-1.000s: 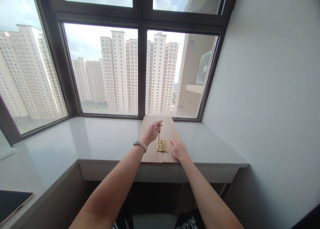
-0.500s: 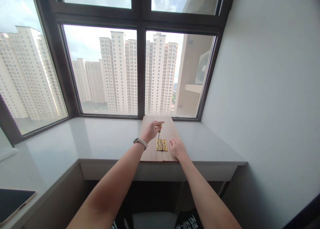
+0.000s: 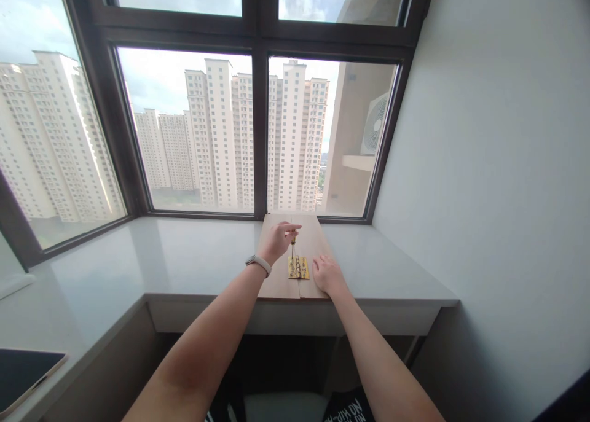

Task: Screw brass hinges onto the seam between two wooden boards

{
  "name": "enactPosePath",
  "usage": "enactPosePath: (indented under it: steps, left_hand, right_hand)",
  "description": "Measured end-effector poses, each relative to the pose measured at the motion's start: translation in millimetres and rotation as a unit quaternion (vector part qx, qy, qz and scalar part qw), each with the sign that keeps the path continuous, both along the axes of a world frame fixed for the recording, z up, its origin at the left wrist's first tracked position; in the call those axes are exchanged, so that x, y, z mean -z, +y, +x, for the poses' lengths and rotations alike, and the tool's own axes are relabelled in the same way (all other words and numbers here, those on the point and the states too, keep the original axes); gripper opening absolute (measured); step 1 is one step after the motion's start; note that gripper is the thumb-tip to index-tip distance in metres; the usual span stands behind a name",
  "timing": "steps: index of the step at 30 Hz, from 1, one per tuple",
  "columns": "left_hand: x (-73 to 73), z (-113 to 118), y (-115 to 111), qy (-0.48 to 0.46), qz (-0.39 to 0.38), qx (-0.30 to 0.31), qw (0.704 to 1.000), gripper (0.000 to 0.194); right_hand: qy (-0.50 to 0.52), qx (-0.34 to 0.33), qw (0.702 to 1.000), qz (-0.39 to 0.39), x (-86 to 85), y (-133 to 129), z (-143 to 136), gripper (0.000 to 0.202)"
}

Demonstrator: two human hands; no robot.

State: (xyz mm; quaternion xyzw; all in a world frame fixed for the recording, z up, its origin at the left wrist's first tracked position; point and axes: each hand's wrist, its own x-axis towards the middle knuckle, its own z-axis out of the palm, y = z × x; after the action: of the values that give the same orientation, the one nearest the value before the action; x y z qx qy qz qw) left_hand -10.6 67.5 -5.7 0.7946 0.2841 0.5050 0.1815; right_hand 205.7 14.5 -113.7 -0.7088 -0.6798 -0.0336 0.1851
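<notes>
Left hand (image 3: 275, 242): fingers (image 3: 286, 228) closed around the handle of a screwdriver (image 3: 294, 240), above the far part of the hinge (image 3: 298, 268). One finger reaches out over the handle top. Screwdriver nearly upright; shaft runs down below the fingers to the left leaf of the hinge. Exact seat of the tip too small to read.

Hinge: brass-coloured, dark patterned, opened flat, below and nearer the person than the left fingers, apart from them. Its knuckle lies along the seam between two pale wooden boards (image 3: 279, 283), one leaf on each board.

Right hand (image 3: 328, 274): no tool visible; released, palm down on the board just beside the hinge, to its right. Fingertips point toward the hinge's right leaf, with a narrow strip of bare wood between.

Watch (image 3: 259, 265) with a pale band on the left wrist, left of the hinge.

Boards lie on a white desk (image 3: 198, 256), which extends to both sides of the hinge. Window frame (image 3: 260, 133) stands beyond the hinge, tall buildings (image 3: 219, 133) outside. Dark flat device (image 3: 27, 376) well apart from the hinge, far to its left and nearer the person.
</notes>
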Motion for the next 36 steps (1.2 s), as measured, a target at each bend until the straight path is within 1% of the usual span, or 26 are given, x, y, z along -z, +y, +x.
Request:
enactPosePath:
  steps: [2,6,9,17,22,25,29,36]
  left_hand:
    - [0.8,0,1,0.008,0.004,-0.005,1.000,0.030]
    - [3.4,0,1,0.030,0.001,0.036,0.999,0.040]
    - [4.6,-1,-2,0.025,0.006,0.048,0.999,0.042]
    - [4.8,1,-6,-0.005,0.003,0.034,0.999,0.041]
    - [6.2,0,-7,-0.019,0.002,0.001,1.000,0.033]
    - [5.9,-1,-9,-0.012,0.008,0.011,1.000,0.034]
    - [5.3,0,-11,0.003,0.018,0.033,0.999,0.041]
    - [6.6,6,-12,-0.018,0.013,0.030,0.999,0.043]
  right_hand:
    - [0.000,-0.001,1.000,0.001,0.1,0,0,0.048]
    - [-0.002,-0.003,1.000,-0.008,-1.0,0,0,0.049]
    - [-0.004,0.003,1.000,-0.013,-1.7,-1,0,0.049]
    - [-0.003,-0.005,1.000,0.005,6.4,5,3,0.049]
    - [0.003,-0.012,1.000,0.015,10.1,8,5,0.049]
    - [0.003,-0.011,1.000,0.015,10.7,8,5,0.051]
    - [0.002,-0.015,1.000,0.020,10.8,8,5,0.050]
    - [0.000,-0.020,1.000,0.022,10.6,7,5,0.051]
